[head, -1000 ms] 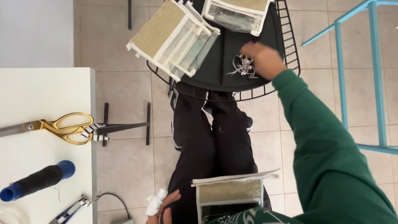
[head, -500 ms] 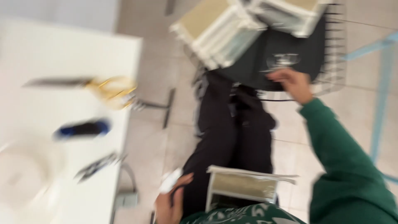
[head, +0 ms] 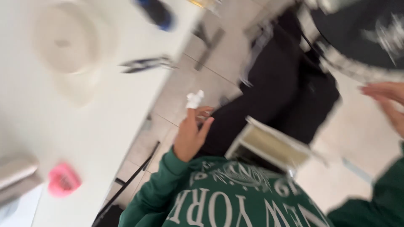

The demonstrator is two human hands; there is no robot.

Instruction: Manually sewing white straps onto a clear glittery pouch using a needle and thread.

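At the far left, my white tabletop fills most of the view, all of it blurred. On it I count one pink thing near the lower edge, with one grey shape just beside it at the frame's border. Higher up lies one pale round roll, and past it one dark tool close to the tabletop's edge; I think it is a pair of pliers, though the smear makes that hard to tell. One dark spool with a blue end sits at the top.

Next comes my left hand, raised over the tiled floor beside the tabletop, in a green sleeve. Its fingers are loosely curled, and the tips pinch one small white scrap, which stands up above them, clear of the tabletop and touching nothing else.

Below and in the middle is my green sweatshirt with pale lettering. My black trousers run up from it, and across my lap lies one flat pouch, pale-rimmed with a tan panel.

At the upper right is one black wire chair, with a tangle of pale bits on its seat; I cannot count them.

At the far right edge is my right hand, well apart from the left. It holds nothing, and its fingers are stretched out and slightly spread, near the chair's rim but not touching it.
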